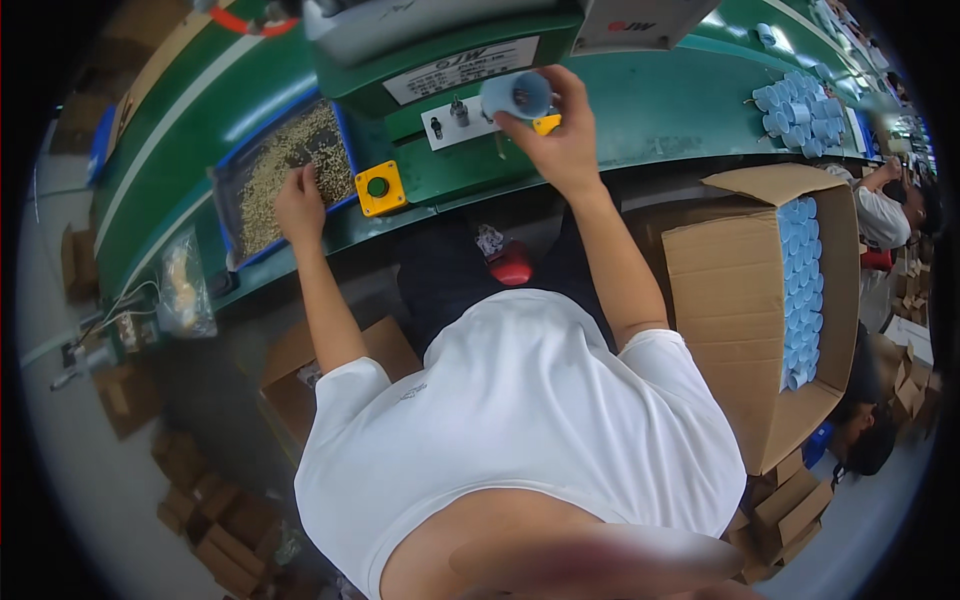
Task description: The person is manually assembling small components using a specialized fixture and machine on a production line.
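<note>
My right hand (560, 130) grips a light blue plastic cup (492, 98), tilted so that its round opening shows. The cup is held just beside a small metal fixture (458, 112) on the white plate of a green machine (440, 75). Over the near right part of a blue-rimmed tray (232, 172) of small brass-coloured parts (265, 190) is my left hand (300, 205). Its thumb and fingers are pinched together; what they hold, if anything, is too small to make out. A yellow box with a green button (378, 188) sits between my hands.
Several light blue cups (797, 115) are heaped on the green bench at the right. An open cardboard box (720, 290) stacked with such cups stands to my right. A clear plastic bag (187, 285) hangs at the left bench edge. Another person (885, 210) is at the far right.
</note>
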Action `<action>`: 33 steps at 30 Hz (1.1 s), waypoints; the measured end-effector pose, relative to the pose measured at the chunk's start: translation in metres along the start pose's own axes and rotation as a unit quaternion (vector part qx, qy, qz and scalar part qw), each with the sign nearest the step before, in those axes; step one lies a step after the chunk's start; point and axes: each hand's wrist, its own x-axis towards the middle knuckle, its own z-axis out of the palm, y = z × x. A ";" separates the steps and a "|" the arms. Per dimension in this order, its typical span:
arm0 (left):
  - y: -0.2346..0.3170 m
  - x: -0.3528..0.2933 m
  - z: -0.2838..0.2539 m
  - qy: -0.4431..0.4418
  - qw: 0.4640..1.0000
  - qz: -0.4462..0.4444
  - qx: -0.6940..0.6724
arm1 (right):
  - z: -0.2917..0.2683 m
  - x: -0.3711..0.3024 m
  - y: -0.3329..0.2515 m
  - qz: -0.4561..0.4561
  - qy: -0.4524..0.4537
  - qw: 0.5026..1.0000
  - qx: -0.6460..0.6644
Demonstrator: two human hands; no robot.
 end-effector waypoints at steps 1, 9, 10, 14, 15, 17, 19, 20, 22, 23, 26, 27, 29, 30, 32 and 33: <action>0.000 0.000 0.000 0.000 1.000 0.003 -0.013 | 0.007 0.000 -0.002 -0.024 -0.034 0.998 -0.055; 0.009 -0.003 -0.005 -0.020 0.999 -0.035 0.016 | 0.042 -0.001 0.014 -0.199 -0.029 0.961 -0.189; 0.008 -0.003 -0.005 -0.020 0.999 -0.036 0.015 | 0.042 -0.001 0.013 -0.199 -0.030 0.961 -0.189; 0.007 -0.004 -0.004 -0.005 0.999 -0.038 0.013 | 0.041 -0.002 0.007 -0.140 -0.046 0.974 -0.175; 0.007 -0.004 -0.004 -0.007 0.999 -0.041 0.015 | 0.041 -0.002 0.007 -0.165 -0.042 0.969 -0.178; 0.007 -0.004 -0.004 -0.010 0.999 -0.045 0.020 | 0.040 -0.001 0.006 -0.215 -0.034 0.959 -0.182; 0.009 -0.005 -0.003 -0.013 0.998 -0.050 0.022 | 0.042 -0.002 0.010 -0.214 -0.033 0.959 -0.181; 0.010 -0.004 -0.004 -0.015 0.998 -0.053 0.026 | 0.044 -0.001 0.011 -0.213 -0.032 0.960 -0.179; 0.010 -0.004 -0.004 -0.016 0.998 -0.057 0.030 | 0.046 0.000 0.012 -0.213 -0.030 0.960 -0.176; 0.009 -0.003 -0.003 -0.012 0.998 -0.055 0.032 | 0.047 0.001 0.012 -0.218 -0.029 0.958 -0.181; 0.009 -0.003 -0.002 -0.006 0.998 -0.050 0.035 | 0.047 0.005 0.008 -0.228 -0.028 0.954 -0.193; 0.010 -0.004 -0.002 -0.003 0.998 -0.051 0.036 | 0.048 0.006 0.006 -0.216 -0.039 0.954 -0.204; 0.011 -0.005 -0.003 0.001 0.998 -0.053 0.039 | 0.048 0.010 0.001 -0.191 -0.060 0.953 -0.227; 0.011 -0.004 -0.003 0.002 0.998 -0.052 0.038 | 0.048 0.011 0.000 -0.191 -0.060 0.953 -0.227; 0.010 -0.004 -0.003 -0.002 0.998 -0.059 0.034 | 0.048 0.015 -0.001 -0.154 -0.097 0.956 -0.230; 0.009 -0.004 -0.003 -0.004 0.998 -0.063 0.032 | 0.048 0.016 -0.001 -0.135 -0.116 0.956 -0.232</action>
